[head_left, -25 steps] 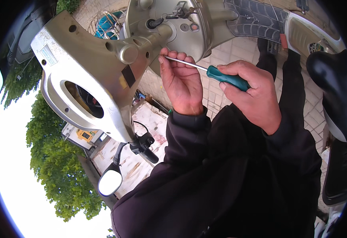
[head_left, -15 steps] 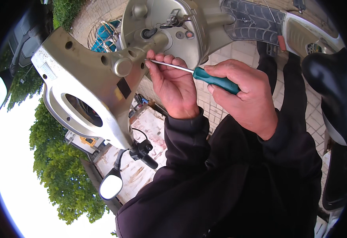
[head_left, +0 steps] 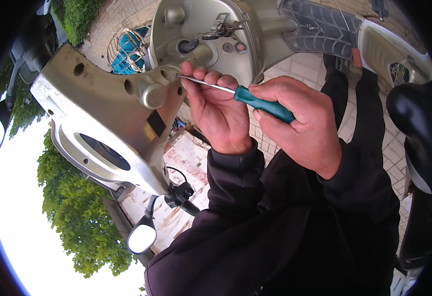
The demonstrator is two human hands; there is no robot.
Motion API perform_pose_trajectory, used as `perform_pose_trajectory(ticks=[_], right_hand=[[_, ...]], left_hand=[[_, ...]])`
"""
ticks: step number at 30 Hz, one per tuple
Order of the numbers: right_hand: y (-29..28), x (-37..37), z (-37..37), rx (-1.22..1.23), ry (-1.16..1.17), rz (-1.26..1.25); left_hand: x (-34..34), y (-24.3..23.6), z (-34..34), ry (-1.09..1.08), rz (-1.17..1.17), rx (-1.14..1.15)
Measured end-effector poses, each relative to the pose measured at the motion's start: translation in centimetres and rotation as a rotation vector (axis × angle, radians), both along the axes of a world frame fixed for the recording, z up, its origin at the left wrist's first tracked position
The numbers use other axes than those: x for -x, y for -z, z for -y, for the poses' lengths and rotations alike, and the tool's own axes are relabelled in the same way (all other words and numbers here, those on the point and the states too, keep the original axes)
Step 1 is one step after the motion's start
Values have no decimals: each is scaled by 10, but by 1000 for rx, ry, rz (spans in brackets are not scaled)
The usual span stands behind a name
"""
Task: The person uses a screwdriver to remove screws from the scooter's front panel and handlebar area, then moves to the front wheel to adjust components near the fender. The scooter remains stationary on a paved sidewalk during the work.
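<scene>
My right hand [head_left: 300,123] grips the green handle of a screwdriver [head_left: 258,101], its metal shaft pointing left toward the recessed holes in the scooter's gold-silver handlebar cover [head_left: 117,108]. My left hand [head_left: 216,108] is palm up beneath the shaft, fingers curled and pinched round its far end; anything small at the tip is too small to make out. The tip is just beside a hole near the round cap [head_left: 153,96]. Above, keys [head_left: 223,29] hang at the scooter's front panel [head_left: 191,15].
A wire basket with teal contents [head_left: 127,52] is behind. The ridged footboard [head_left: 319,34] and black seat [head_left: 413,113] are to the right, a mirror [head_left: 141,237] and grip [head_left: 181,197] below left. My legs stand on pavers [head_left: 391,148].
Both hands and the screwdriver have moved left, the tip now closer to the hole in the cover. The view has shifted slightly, with the cover appearing lower.
</scene>
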State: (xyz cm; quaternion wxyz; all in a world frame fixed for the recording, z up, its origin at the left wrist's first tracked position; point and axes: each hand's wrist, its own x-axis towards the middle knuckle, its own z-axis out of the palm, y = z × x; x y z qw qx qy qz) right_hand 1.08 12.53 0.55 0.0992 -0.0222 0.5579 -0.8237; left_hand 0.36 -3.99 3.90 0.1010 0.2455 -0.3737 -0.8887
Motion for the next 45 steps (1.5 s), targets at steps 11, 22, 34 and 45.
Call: perform_pose_trajectory(ticks=[11, 22, 34, 45], right_hand=[[-5, 8, 12, -5, 9, -12], [-20, 16, 17, -156, 10, -105], [-44, 25, 28, -384, 54, -264], [-55, 46, 29, -122, -117, 59]], left_hand=[[0, -2, 4, 11, 26, 37], [-2, -4, 5, 70, 20, 31], [-3, -9, 9, 38, 58, 110], [-6, -2, 14, 39, 74, 123]])
